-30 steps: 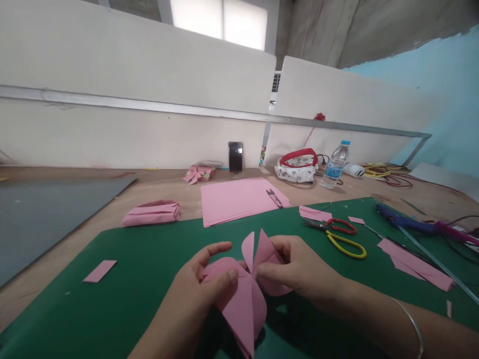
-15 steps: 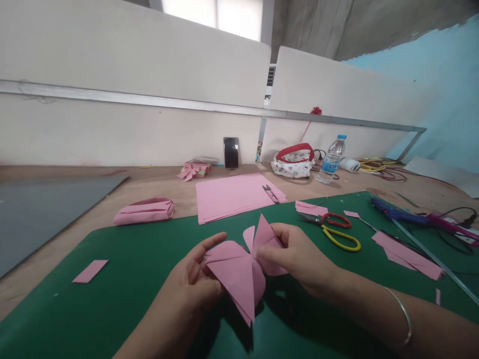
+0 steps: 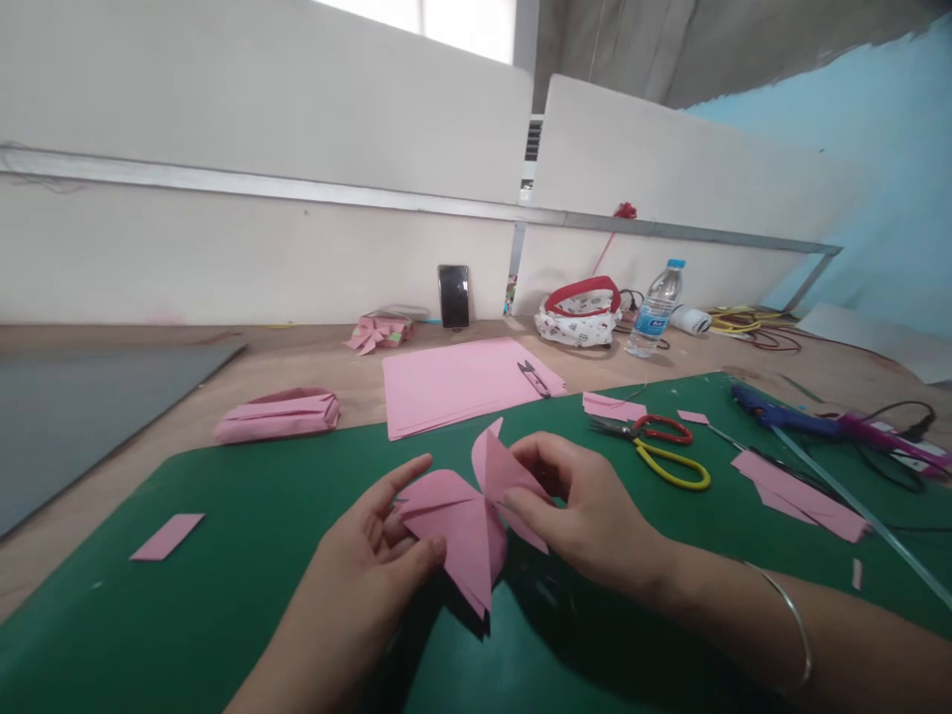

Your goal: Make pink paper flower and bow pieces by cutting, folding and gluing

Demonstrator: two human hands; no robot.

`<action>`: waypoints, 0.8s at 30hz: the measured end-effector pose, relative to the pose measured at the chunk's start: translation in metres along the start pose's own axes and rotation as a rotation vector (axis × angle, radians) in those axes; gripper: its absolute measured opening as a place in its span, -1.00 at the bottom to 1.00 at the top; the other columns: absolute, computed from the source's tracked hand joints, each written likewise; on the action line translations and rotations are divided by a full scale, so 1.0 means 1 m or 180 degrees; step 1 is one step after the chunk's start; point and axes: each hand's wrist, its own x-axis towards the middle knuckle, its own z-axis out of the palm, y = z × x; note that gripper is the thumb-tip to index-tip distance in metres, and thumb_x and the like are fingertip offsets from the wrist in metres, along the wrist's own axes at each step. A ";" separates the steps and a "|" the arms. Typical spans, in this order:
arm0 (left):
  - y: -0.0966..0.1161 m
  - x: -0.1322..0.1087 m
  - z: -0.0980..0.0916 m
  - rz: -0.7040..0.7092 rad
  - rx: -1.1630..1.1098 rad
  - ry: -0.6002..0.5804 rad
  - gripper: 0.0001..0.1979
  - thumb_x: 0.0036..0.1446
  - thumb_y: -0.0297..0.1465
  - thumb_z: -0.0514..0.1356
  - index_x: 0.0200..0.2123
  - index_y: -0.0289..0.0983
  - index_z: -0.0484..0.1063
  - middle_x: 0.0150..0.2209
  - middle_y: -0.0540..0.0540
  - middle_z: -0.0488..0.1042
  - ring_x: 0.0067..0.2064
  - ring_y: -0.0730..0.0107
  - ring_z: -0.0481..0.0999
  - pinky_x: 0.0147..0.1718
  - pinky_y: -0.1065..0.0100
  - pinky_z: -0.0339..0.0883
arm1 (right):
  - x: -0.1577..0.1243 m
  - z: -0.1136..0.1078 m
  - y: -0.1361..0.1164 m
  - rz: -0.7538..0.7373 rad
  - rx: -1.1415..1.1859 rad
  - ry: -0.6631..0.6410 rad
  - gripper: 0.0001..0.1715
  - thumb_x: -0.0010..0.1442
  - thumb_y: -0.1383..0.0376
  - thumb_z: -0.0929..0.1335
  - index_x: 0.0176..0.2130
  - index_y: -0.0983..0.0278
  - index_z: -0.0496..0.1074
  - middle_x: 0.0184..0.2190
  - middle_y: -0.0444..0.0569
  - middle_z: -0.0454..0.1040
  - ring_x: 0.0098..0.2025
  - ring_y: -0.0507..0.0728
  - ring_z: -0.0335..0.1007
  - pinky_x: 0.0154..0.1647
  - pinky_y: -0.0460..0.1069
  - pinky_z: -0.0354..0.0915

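A folded pink paper piece with rounded and pointed petal-like flaps is held between both hands, above the green mat. My left hand grips its left flap, thumb in front and some fingers behind; the index finger sticks out past the paper's upper edge. My right hand pinches the right-hand flap between thumb and fingers, close to the centre where the folds meet. The fingers behind the paper are partly hidden.
Scissors with red and yellow handles lie right of my hands. Beyond are pink sheets with small snips, a rolled pink bundle, a phone, a water bottle, a pouch and a blue glue gun.
The right part of the paper has turned, its upper tip now lower and further left. My right hand has moved slightly left and up. The camera view has shifted slightly.
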 end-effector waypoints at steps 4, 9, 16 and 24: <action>-0.001 0.002 0.000 -0.0050 -0.0161 -0.0188 -0.29 -0.18 -0.41 0.34 0.09 -0.23 0.21 -0.41 0.00 0.55 -0.28 0.29 0.55 -0.31 0.39 0.38 | -0.004 0.001 0.001 -0.0593 -0.0510 0.0107 -0.92 0.13 0.41 0.31 -0.38 0.30 0.41 -0.43 -0.11 0.43 -0.39 0.02 0.30 -0.38 -0.10 0.20; -0.002 0.001 0.003 -0.0022 -0.0171 -0.0135 -0.30 -0.21 -0.37 0.37 0.07 -0.24 0.25 -0.38 -0.04 0.57 -0.20 0.21 0.56 -0.29 0.39 0.40 | -0.006 0.005 0.005 -0.0778 -0.0705 0.0113 -0.92 0.10 0.44 0.33 -0.40 0.30 0.43 -0.46 -0.11 0.44 -0.41 0.01 0.32 -0.40 -0.12 0.20; 0.000 -0.006 0.009 0.0168 -0.0001 0.0023 -0.37 -0.22 -0.40 0.36 0.01 -0.24 0.33 -0.41 -0.01 0.57 -0.35 0.36 0.52 -0.39 0.46 0.39 | -0.006 0.009 0.006 -0.0852 -0.0943 0.0032 -0.92 0.12 0.40 0.33 -0.41 0.31 0.43 -0.47 -0.09 0.45 -0.42 0.02 0.30 -0.38 -0.10 0.16; 0.001 -0.008 0.009 0.0055 -0.0358 -0.0145 -0.36 -0.19 -0.35 0.38 0.03 -0.21 0.31 -0.18 -0.11 0.57 -0.12 0.15 0.53 -0.25 0.34 0.42 | -0.006 0.007 0.001 -0.0839 -0.0663 -0.0415 -0.87 0.18 0.31 0.32 -0.27 0.30 0.46 -0.38 -0.04 0.46 -0.34 0.05 0.31 -0.30 -0.08 0.21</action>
